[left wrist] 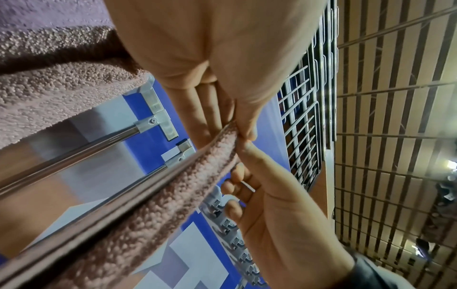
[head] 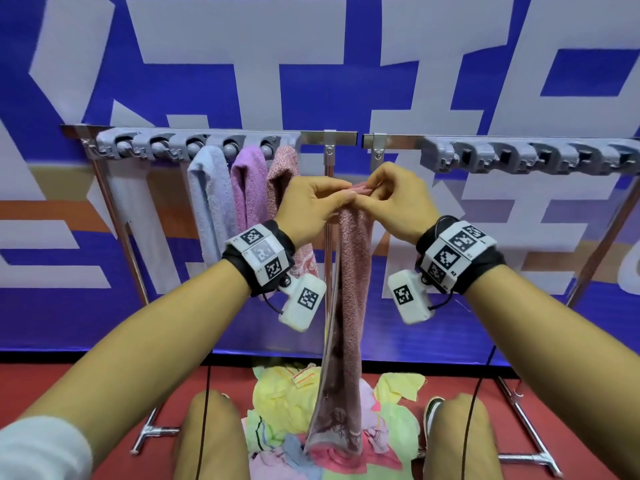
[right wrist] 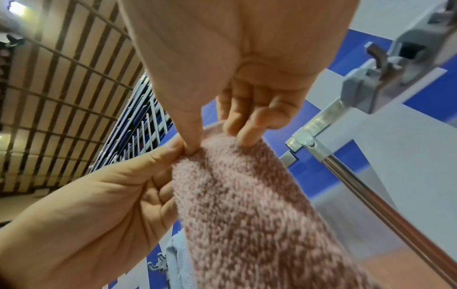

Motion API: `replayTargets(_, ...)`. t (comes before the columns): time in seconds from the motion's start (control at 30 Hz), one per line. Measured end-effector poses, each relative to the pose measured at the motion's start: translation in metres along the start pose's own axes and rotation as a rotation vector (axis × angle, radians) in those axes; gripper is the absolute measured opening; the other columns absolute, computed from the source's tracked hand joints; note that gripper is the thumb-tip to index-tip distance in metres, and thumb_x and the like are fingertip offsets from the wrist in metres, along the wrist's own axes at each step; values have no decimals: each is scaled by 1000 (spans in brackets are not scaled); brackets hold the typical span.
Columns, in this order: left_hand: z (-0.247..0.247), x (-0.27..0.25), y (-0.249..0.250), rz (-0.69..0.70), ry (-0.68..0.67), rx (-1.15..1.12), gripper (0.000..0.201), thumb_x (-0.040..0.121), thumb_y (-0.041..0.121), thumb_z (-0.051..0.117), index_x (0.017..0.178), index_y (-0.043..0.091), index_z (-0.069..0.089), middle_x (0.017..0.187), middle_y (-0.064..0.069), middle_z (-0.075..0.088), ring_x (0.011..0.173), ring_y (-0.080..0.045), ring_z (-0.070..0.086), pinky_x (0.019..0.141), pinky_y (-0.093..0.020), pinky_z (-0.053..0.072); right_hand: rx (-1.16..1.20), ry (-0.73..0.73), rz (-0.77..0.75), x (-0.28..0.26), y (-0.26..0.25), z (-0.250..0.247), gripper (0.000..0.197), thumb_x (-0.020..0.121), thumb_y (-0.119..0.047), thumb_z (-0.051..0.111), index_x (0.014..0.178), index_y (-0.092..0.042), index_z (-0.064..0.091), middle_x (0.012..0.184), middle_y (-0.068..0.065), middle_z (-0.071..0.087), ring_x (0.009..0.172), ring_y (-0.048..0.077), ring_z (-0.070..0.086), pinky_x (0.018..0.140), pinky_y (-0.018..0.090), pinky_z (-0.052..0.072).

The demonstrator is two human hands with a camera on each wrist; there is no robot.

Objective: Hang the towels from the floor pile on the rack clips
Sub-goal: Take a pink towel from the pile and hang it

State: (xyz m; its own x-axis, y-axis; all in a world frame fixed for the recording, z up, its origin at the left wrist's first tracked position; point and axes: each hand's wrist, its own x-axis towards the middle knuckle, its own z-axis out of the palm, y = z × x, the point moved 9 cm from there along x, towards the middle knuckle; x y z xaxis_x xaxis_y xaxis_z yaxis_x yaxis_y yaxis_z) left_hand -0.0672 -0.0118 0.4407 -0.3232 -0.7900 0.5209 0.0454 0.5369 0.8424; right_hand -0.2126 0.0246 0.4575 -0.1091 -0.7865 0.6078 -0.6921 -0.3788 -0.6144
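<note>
A dusty-pink towel (head: pixel 349 271) hangs in a long fold from both hands, in front of the rack's centre post. My left hand (head: pixel 341 199) pinches its top edge (left wrist: pixel 222 140) from the left. My right hand (head: pixel 375 197) pinches the same edge (right wrist: pixel 222 148) from the right, thumbs nearly touching. The towel's lower end reaches the floor pile (head: pixel 294 403) of yellow, green and pink towels. A blue towel (head: pixel 207 202), a purple towel (head: pixel 247 188) and a speckled pink towel (head: pixel 282 171) hang from the left clip strip (head: pixel 156 145).
The right clip strip (head: pixel 530 155) holds nothing and sits up and to the right of my hands. The chrome centre post (head: pixel 329 161) stands just behind the held towel. Rack feet (head: pixel 152 434) rest on the red floor beside my knees. A blue banner wall lies behind.
</note>
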Motion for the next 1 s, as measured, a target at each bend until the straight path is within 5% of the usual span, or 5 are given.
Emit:
replayTargets(0.2,-7,10,12,32,61,-40,11,92,3,64,101,4,70,75,6,69,61,3,63,55,-11,47,265,48,183,0,31,6,75,65,-53,84,123,-17,52,113,-5,65,100,8,64,83,24,51)
replayTargets(0.43,-21,20,8,-16,89,-209,21,94,7,62,111,-4,67,79,3,70,70,-5,64,60,-20,51,631,-222,233,-10,37,41,8,93,-13,63,97,-11,68,92,4,73,82,16,68,74,31,56)
replayTargets(0.63,-30,22,-10,-75,194,-291,15,93,14,65,106,7,66,84,-5,69,66,-7,64,56,-18,50,612,-169,110,-8,4,39,13,100,-12,51,102,-13,64,77,-9,68,66,1,63,58,17,50)
replayTargets(0.8,4,-7,-47,-238,-47,-352,34,82,23,75,110,7,63,104,-10,73,92,-22,69,83,-34,56,696,31,131,10,-6,21,18,101,-20,49,102,-8,63,94,10,70,84,19,67,82,42,56)
replayTargets(1.0,24,-49,-85,-406,-283,-205,18,91,8,65,104,-5,67,100,-19,71,77,-17,69,73,-29,59,660,210,156,29,16,-22,18,100,-19,51,89,-13,64,76,-2,67,69,12,62,64,29,53)
